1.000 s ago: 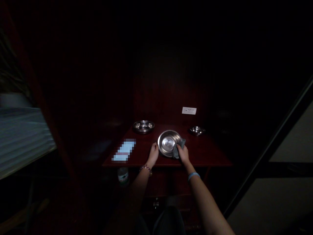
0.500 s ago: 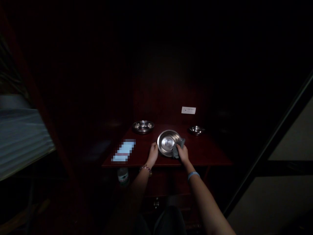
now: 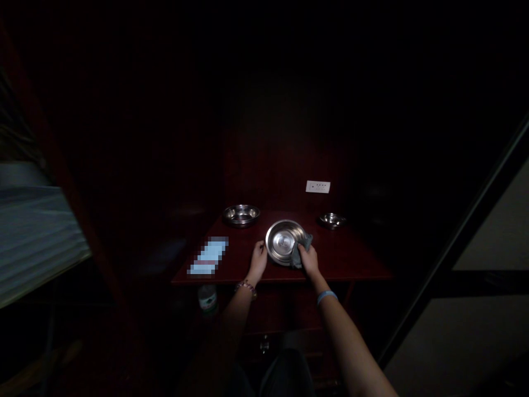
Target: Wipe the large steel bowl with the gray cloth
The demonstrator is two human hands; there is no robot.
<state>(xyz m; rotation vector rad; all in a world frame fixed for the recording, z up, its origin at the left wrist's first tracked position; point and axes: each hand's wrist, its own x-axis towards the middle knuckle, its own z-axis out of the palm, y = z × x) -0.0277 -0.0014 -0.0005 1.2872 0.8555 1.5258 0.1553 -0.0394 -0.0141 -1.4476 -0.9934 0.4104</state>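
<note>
A shiny steel bowl (image 3: 280,241) is tilted toward me above the front of the dark red desk (image 3: 351,262). My left hand (image 3: 259,259) grips its left rim, fingers closed. On the right side, my right hand (image 3: 309,259) is closed on a grey cloth (image 3: 298,255), which is folded over the bowl's right rim and pressed against its inside. A second steel bowl (image 3: 242,215) sits at the back left of the desk, and a smaller steel bowl (image 3: 332,220) at the back right.
A pixelated light-blue patch (image 3: 209,256) covers something flat on the desk's left. Below the left front edge stands a labelled bottle (image 3: 208,300). A white wall socket (image 3: 318,187) is behind the desk. A drawer knob (image 3: 264,344) shows beneath, above my knees.
Almost nothing differs. Both hands keep the same hold on the bowl and cloth, while the view has shifted very slightly.
</note>
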